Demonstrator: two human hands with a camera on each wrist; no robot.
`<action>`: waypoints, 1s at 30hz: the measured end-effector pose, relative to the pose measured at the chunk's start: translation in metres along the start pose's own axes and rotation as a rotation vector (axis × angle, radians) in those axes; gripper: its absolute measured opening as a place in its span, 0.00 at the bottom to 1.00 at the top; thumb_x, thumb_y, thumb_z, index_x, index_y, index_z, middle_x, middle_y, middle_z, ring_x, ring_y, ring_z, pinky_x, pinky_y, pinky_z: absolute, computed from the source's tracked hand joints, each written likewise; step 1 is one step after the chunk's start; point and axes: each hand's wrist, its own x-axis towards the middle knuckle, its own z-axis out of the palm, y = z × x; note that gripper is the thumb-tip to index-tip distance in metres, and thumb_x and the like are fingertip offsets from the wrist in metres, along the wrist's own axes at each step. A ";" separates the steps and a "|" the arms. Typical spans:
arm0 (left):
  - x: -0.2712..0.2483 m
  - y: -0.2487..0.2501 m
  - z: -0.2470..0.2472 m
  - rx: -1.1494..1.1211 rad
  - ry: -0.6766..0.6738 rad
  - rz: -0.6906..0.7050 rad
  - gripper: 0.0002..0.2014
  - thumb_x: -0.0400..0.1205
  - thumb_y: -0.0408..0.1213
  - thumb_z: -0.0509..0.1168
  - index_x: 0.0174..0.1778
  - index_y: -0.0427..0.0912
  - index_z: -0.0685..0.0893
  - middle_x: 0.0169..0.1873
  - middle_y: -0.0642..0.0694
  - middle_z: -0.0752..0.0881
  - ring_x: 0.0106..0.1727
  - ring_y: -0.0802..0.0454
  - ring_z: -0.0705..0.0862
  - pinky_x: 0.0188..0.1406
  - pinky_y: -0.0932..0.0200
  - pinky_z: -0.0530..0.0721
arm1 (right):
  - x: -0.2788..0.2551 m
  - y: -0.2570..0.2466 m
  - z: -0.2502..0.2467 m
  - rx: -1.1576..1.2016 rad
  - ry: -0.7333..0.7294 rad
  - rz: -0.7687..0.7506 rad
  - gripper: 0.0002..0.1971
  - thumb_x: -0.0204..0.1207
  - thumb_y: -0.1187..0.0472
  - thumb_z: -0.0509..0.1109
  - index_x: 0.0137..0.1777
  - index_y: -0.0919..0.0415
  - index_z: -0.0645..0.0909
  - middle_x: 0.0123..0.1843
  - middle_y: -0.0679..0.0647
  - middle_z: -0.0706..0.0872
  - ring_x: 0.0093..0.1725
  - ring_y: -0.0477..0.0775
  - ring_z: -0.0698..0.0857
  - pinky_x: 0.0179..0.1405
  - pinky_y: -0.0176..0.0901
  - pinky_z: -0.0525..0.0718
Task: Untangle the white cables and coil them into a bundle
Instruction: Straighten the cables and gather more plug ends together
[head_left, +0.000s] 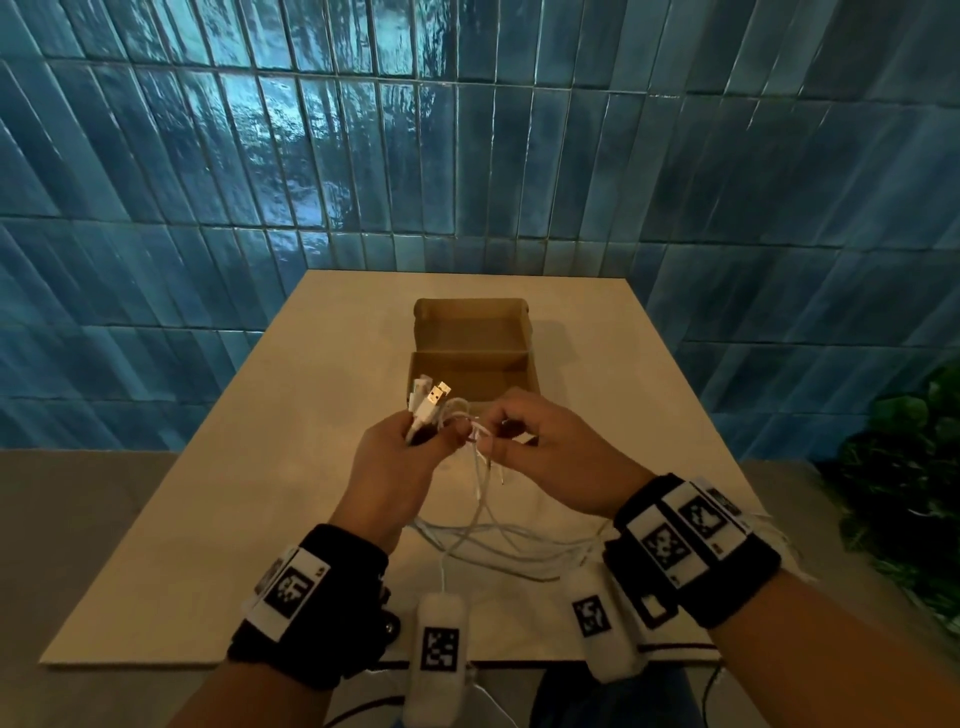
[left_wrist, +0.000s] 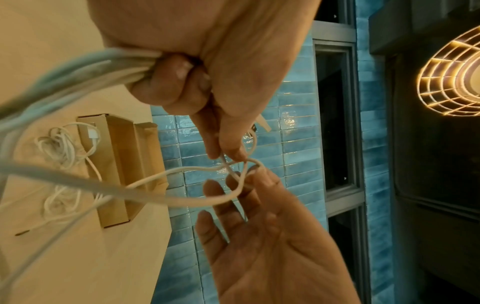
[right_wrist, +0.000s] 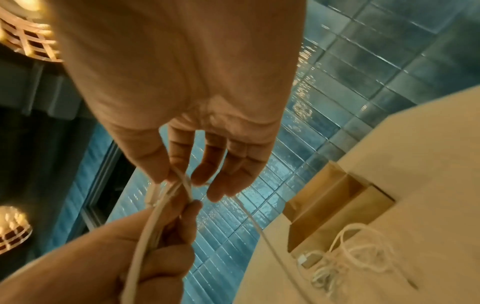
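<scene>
the white cables (head_left: 470, 512) are hanging between both hands above the table (head_left: 208, 519), their plug ends (head_left: 434, 400) sticking up out of the left fist and the loose lengths drooping down to the tabletop near the person. the left hand (head_left: 400, 462) is gripping several strands bunched together, fingers curled tight around them. the right hand (head_left: 550, 452) is pinching one thin loop (left_wrist: 241, 174) between thumb and forefinger, its other fingers hanging relaxed. the cables are looking light, soft and limp, likely a bit slick, so they are probably sliding easily and snagging at crossings; taking hold close to the plugs and feeding one strand at a time seems safest. behind the hands a cardboard box (head_left: 472, 353) is standing open; in the wrist views a separate tangle of white cable (right_wrist: 353, 259) is lying on the table just beside it, one plug resting against the box's edge, and the box's inside is showing nothing i can make out.
</scene>
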 end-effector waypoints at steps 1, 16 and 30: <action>0.000 0.001 0.000 0.003 -0.007 0.015 0.12 0.78 0.39 0.74 0.33 0.39 0.80 0.13 0.59 0.68 0.16 0.60 0.64 0.25 0.59 0.62 | -0.002 -0.001 -0.001 0.044 -0.028 0.011 0.03 0.78 0.64 0.69 0.43 0.60 0.80 0.44 0.47 0.78 0.43 0.42 0.79 0.45 0.30 0.75; 0.027 -0.010 -0.061 -0.199 0.190 -0.101 0.08 0.78 0.38 0.73 0.36 0.45 0.82 0.22 0.52 0.66 0.25 0.55 0.60 0.16 0.64 0.59 | -0.063 0.069 -0.070 -0.214 0.108 0.516 0.19 0.81 0.48 0.62 0.33 0.59 0.79 0.31 0.51 0.82 0.36 0.47 0.83 0.41 0.42 0.79; 0.020 -0.007 -0.043 -0.072 0.133 -0.064 0.11 0.77 0.39 0.75 0.34 0.41 0.80 0.16 0.58 0.65 0.19 0.59 0.61 0.24 0.57 0.60 | -0.063 0.106 -0.067 -0.460 -0.121 0.483 0.30 0.72 0.74 0.63 0.71 0.48 0.74 0.58 0.47 0.76 0.55 0.48 0.80 0.58 0.36 0.74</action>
